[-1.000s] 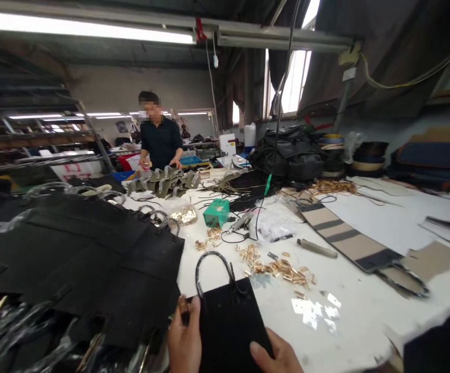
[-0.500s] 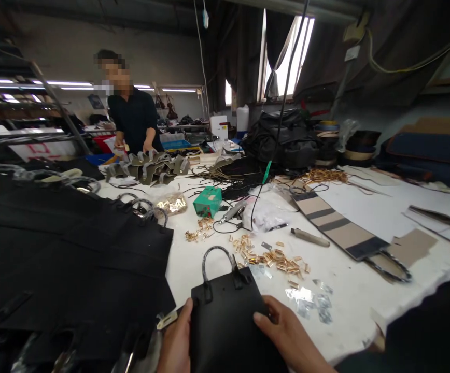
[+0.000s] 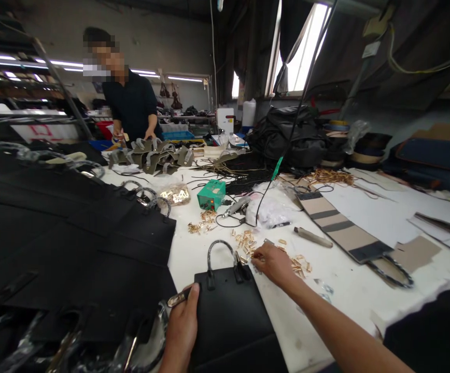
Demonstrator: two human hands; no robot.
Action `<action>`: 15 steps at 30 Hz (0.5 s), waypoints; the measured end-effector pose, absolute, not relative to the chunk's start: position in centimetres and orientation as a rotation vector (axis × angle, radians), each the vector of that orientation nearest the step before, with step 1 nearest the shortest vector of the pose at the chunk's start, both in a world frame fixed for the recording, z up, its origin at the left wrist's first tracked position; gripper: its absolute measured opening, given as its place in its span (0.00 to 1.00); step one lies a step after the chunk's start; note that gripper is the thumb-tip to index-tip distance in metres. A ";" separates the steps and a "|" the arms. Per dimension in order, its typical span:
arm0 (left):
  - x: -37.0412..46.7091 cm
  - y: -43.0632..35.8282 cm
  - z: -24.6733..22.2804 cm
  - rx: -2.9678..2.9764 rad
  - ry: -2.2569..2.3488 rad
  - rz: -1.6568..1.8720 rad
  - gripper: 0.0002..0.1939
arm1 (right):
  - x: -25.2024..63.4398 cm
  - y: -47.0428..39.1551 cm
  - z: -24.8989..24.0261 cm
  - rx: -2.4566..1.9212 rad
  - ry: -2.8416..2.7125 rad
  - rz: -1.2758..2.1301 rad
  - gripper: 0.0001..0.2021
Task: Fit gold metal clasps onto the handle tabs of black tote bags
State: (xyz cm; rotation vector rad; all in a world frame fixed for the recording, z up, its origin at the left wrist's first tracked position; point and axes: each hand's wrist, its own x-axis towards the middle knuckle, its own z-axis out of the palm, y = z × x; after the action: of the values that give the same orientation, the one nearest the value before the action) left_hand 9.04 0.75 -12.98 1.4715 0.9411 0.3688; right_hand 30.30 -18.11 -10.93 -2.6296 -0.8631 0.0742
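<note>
A black bag panel point(image 3: 230, 316) with a looped, plastic-wrapped handle point(image 3: 220, 244) lies at the front centre of the white table. My left hand point(image 3: 182, 324) grips its left edge, thumb on top, beside a strap end with a metal piece point(image 3: 179, 297). Beyond the panel's upper right corner, my right hand point(image 3: 271, 261) is at the pile of small gold metal pieces point(image 3: 300, 264), fingers bent together and pointing down. Whatever lies between its fingertips is too small to make out.
Stacked black panels point(image 3: 73, 243) fill the left side. A green box point(image 3: 211, 195), a cabled tool point(image 3: 236, 206), a plastic bag point(image 3: 273, 207) and a striped panel point(image 3: 337, 225) lie ahead. Behind the table stands a person point(image 3: 129, 101) handling olive pieces point(image 3: 158, 155).
My right hand has left the panel's right edge and moved forward to the gold pieces. My left hand still holds the left edge. The view has shifted slightly.
</note>
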 end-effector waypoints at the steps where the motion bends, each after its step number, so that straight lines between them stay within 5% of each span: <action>1: 8.9 1.0 -13.1 1.537 0.915 0.370 0.24 | 30.4 -18.1 -11.0 -2.623 -0.867 0.080 0.07; 15: 7.8 0.9 -12.3 1.614 0.922 0.522 0.21 | 28.5 -17.0 -10.7 -2.006 -0.592 0.256 0.17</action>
State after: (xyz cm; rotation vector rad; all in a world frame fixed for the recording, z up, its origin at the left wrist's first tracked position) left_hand 7.79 0.86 -12.26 1.6139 0.9223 0.5216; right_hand 28.48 -16.95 -10.65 -2.0065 -0.5919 0.2560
